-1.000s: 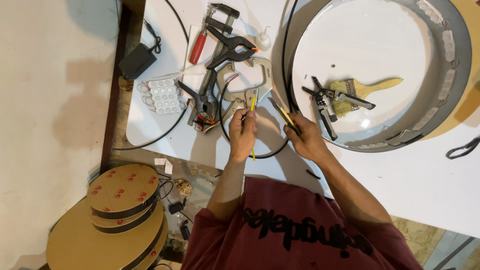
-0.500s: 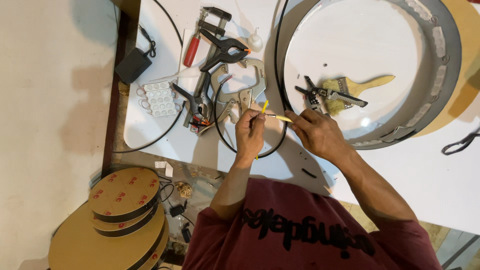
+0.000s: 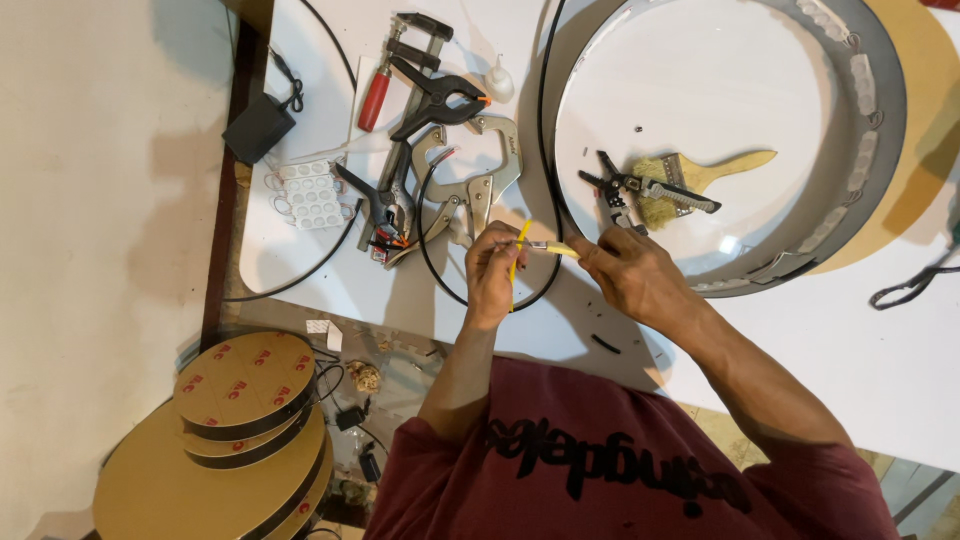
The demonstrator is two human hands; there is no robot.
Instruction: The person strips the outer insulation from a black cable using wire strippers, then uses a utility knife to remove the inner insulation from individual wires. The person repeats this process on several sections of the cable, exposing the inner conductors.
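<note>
**Two hands pinch a small yellow tool over the white table**

The left hand [image 3: 493,272] and the right hand [image 3: 628,275] are close together above the white table [image 3: 850,340]. Between them is a thin yellow tool [image 3: 535,246] with a short metal part in the middle. The left hand pinches the end that bends down by its fingers. The right hand pinches the other end with its fingertips. So the tool sits right in the gap between both hands, touching each one.

A black cable [image 3: 432,262] makes a loop on the table just under the left hand. Just past the hands lie silver locking pliers [image 3: 478,165]. Near them are a black spring clamp [image 3: 437,97] and a clamp with a red handle [image 3: 377,97]. A block of small white lights [image 3: 308,195] lies further to the left.

A big round grey ring [image 3: 870,150] lies beside the right hand. Inside it are a paint brush [image 3: 700,172] and a black wire stripper [image 3: 625,190]. Round brown discs [image 3: 240,385] are stacked on the floor below the table.
</note>
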